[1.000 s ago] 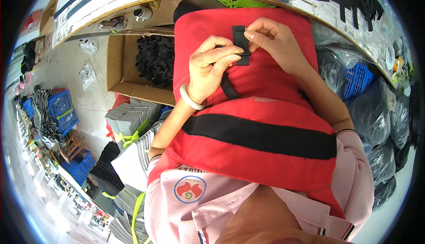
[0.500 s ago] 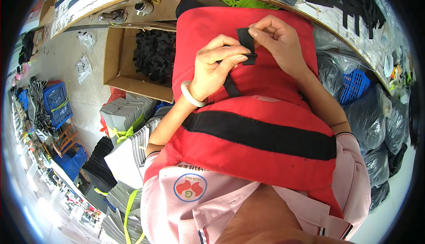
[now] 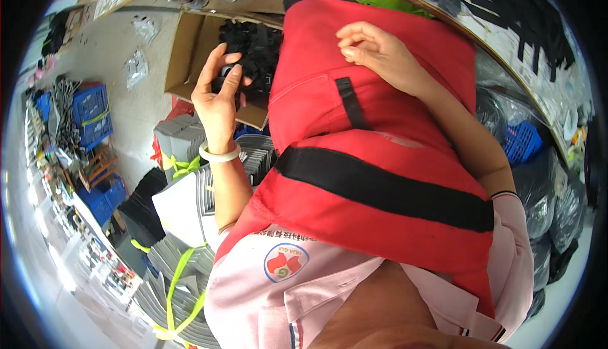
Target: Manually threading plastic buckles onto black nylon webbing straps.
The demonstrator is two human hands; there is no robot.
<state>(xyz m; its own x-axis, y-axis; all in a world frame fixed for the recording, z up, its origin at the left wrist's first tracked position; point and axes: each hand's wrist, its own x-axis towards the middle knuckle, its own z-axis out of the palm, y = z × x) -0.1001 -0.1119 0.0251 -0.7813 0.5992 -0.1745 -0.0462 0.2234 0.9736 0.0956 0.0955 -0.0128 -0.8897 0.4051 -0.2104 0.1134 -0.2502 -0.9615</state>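
Note:
My left hand (image 3: 217, 105), with a white bangle (image 3: 220, 153) on its wrist, reaches over the cardboard box (image 3: 183, 64) on the left. Its fingers are spread; dark pieces show between and behind them, and I make out none gripped. Inside the box lies a heap of small black strip pieces (image 3: 256, 48), partly hidden by that hand. Above the red apron (image 3: 304, 51) on my lap hovers my right hand (image 3: 383, 61), its fingers loosely bent and slightly apart, with nothing in them.
A worktable edge (image 3: 506, 64) curves across the top and right, with black strips (image 3: 525, 17) on it. Bundles of grey sheets (image 3: 174, 292) tied with yellow-green bands stand at the left. A blue basket (image 3: 522, 141) and plastic bags (image 3: 535, 184) are at the right.
The black strip that both hands held over my lap is out of them. My left hand has swung left to the box and spread its fingers; the right stays over my lap.

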